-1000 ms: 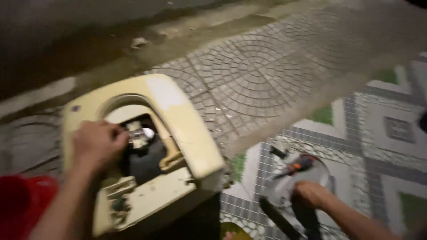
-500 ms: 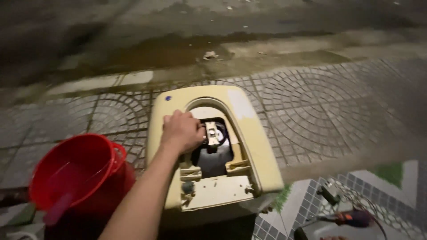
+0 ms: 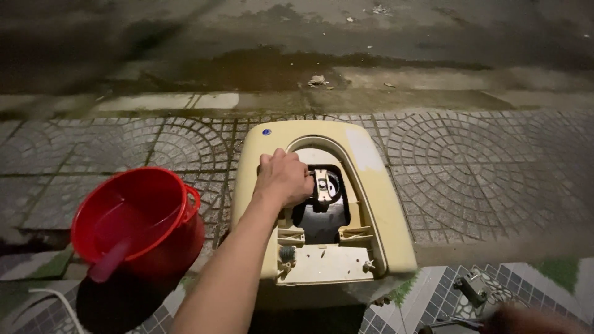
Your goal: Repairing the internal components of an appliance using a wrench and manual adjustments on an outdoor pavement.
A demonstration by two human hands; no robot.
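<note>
A cream plastic appliance housing (image 3: 383,204) lies on the paving with its open underside up. My left hand (image 3: 284,179) is closed over the inner rim of its opening, knuckles up. Right beside my fingers, a small metal part (image 3: 323,185) sits over a dark cavity. My right hand (image 3: 526,320) is a dark blur at the bottom right edge, over the patterned tiles. What it holds is hidden.
A red bucket (image 3: 136,216) with a pink scoop handle (image 3: 111,263) stands left of the housing. A small metal bracket (image 3: 471,287) lies on the patterned tiles at the right. A white cable (image 3: 55,300) runs at the bottom left. Wet road lies beyond the kerb.
The view has swung left and levelled, bringing the bucket in. My left hand stays on the housing's inner rim. My right hand and the tool have slid to the bottom right edge.
</note>
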